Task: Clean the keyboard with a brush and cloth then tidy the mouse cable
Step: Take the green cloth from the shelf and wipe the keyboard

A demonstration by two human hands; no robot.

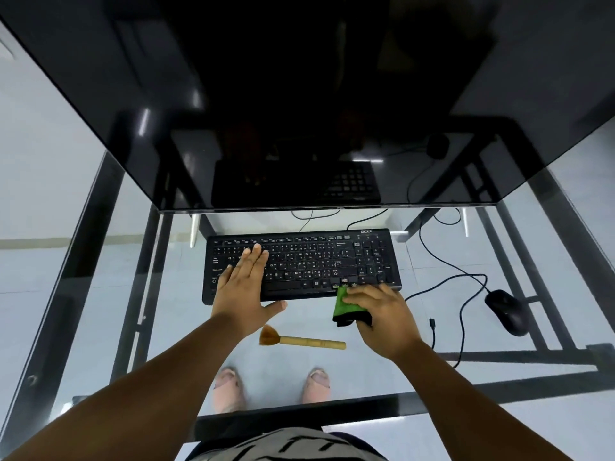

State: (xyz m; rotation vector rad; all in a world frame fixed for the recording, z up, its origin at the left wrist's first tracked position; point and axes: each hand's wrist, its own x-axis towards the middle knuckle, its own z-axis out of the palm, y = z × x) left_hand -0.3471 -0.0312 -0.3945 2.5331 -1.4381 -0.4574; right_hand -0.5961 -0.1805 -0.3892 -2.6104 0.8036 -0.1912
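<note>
- Your left hand (244,283) lies flat on the left part of the keyboard (301,265), fingers straight and close together over the keys, thumb spread out past the keyboard's near edge. It grips nothing.
- Your right hand (382,319) has its fingers curled over a green cloth (346,306) with a dark edge, pressing it at the keyboard's near right edge, just below the arrow keys. Part of the cloth sticks out to the left of your fingers; the rest is hidden under the hand.
- The black keyboard sits on the glass desk (159,294), just in front of the dark monitor (299,111), which reflects the keyboard and the mouse.
- The brush (301,339) lies on the glass near you, between your two wrists, apart from the keyboard. Its brown bristles point left and its pale wooden handle points right.
- The black mouse (507,311) rests on the desk to the right, well apart from the keyboard.
- Its cable (442,264) runs loose in loops over the glass, from the mouse back toward the monitor and down past your right wrist.
- Through the glass you can see your two feet (229,387) on the pale floor.
</note>
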